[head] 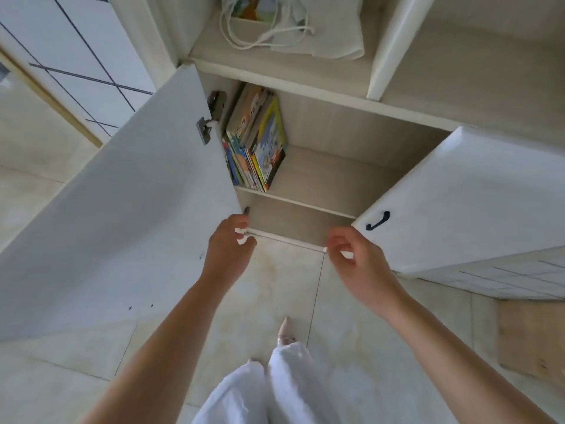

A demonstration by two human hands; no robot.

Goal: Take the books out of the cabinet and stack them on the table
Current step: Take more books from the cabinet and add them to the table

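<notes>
Pale wood-grain cabinet (351, 130), both white doors swung open: left door (116, 215) wide toward the near left, right door (477, 197) at the right with a dark handle (378, 220). Books (255, 139) stand in a leaning row at the far left end of the middle shelf (324, 175), against the cabinet's side wall; colourful covers, titles too small to read. Upper shelf holds a white cord (263, 32) and a folded pale cloth (333, 29). Left hand (227, 244) near the left door's lower corner, fingers loosely curled, grip released, holding nothing. Right hand (356, 255) just by the right door's lower corner, fingers loosely bent, grip likewise released. Floor (275, 295) of pale glossy tiles; white trousers (269, 390) and one pale shoe (286, 330) below
</notes>
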